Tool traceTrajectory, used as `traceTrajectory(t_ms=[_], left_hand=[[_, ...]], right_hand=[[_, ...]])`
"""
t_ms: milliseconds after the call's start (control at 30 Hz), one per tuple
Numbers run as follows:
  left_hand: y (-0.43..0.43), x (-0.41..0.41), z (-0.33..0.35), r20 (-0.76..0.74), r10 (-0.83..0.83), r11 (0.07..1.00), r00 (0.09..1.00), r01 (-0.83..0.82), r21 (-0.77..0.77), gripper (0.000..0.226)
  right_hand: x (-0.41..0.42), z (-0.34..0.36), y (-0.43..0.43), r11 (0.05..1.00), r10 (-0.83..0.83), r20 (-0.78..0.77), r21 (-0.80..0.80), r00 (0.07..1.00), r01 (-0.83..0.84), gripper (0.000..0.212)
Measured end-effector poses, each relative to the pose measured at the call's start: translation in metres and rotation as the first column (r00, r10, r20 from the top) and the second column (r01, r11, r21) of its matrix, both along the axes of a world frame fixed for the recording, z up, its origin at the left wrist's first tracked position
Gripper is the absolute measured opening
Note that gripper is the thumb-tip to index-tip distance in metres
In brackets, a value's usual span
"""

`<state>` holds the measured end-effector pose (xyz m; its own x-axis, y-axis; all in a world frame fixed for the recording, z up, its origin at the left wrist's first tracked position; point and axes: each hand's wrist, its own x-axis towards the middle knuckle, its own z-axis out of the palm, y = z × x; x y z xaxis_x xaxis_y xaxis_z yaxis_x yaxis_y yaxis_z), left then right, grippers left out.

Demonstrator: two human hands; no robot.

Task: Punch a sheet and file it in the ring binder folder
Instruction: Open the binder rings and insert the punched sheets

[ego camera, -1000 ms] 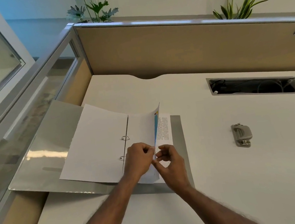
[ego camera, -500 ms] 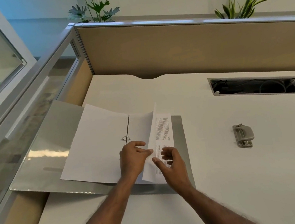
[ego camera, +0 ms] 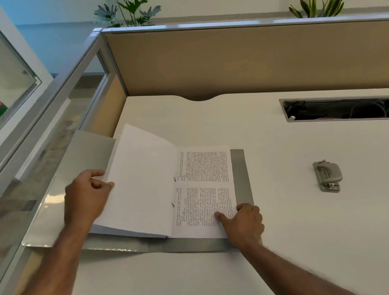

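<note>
Gripping the blank pages (ego camera: 142, 189) is the left hand (ego camera: 85, 196); the right hand (ego camera: 244, 223) pinches the printed sheet (ego camera: 203, 170).

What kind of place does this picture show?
Most likely an office cubicle: a white desk bordered by tan partition panels, a cable cut-out in it, and a hole punch beside an open ring binder.
</note>
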<state>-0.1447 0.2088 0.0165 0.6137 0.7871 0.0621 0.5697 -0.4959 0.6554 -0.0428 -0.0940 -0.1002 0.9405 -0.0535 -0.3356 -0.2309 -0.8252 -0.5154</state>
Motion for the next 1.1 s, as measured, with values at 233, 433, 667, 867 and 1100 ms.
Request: traceTrajectory(t_ms=[233,433,667,867,1100], left_hand=[[0.012,-0.010,-0.007,-0.093,0.007,0.989,0.996,0.007,0.147,0.034],[0.011,-0.008,-0.012,-0.161,0.004,0.967,0.987,0.037,0.253,0.036],[-0.021,0.005,-0.018,-0.038,-0.103,0.951,0.994,0.110,0.290,0.029],[-0.129,0.038,-0.050,0.022,-0.363,0.911,0.931,0.360,-0.203,0.019],[-0.204,0.051,-0.079,-0.174,-0.684,0.730,0.709,0.659,-0.182,0.052]], right_hand=[[-0.001,-0.001,0.006,0.998,-0.052,-0.015,-0.044,0.999,0.051,0.068],[-0.001,0.002,0.007,0.997,-0.071,-0.002,-0.001,0.997,0.071,0.060],[-0.002,0.003,-0.001,0.955,-0.100,0.013,0.281,0.995,0.092,0.047],[-0.004,0.008,-0.006,0.937,-0.065,0.077,0.347,0.995,0.035,0.016],[-0.001,0.008,-0.017,0.935,-0.074,0.135,0.355,0.988,0.021,0.025]])
